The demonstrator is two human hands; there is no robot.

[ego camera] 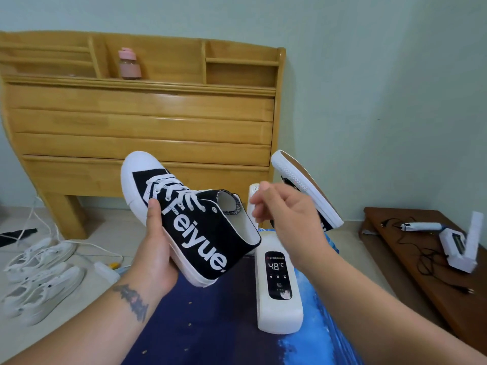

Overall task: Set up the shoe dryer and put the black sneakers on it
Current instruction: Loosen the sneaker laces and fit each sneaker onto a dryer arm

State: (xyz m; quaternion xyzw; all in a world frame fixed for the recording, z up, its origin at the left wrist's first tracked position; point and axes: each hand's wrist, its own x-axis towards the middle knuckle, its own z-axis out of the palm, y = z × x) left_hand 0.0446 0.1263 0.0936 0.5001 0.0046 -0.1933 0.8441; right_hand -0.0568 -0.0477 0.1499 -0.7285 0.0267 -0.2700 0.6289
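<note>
The white shoe dryer (279, 299) lies on a blue mat, its black panel lit and showing 48°C. Its left drying arm (253, 204) stands up bare between my hands. A black high-top sneaker (308, 191) with a white sole sits tilted, sole up, on the dryer's right side. My left hand (155, 248) grips the other black sneaker (200, 233), white "Feiyue" lettering on its side, by the sole, toe pointing away, just left of the bare arm. My right hand (284, 214) hovers above the dryer with fingers loosely apart and nothing in it.
A wooden headboard (142, 122) with a pink bottle (129, 65) stands behind. Two white sneakers (39, 275) and white cables lie on the floor at left. At right, a brown board (421, 259) carries a second white dryer (461, 248) and black cords.
</note>
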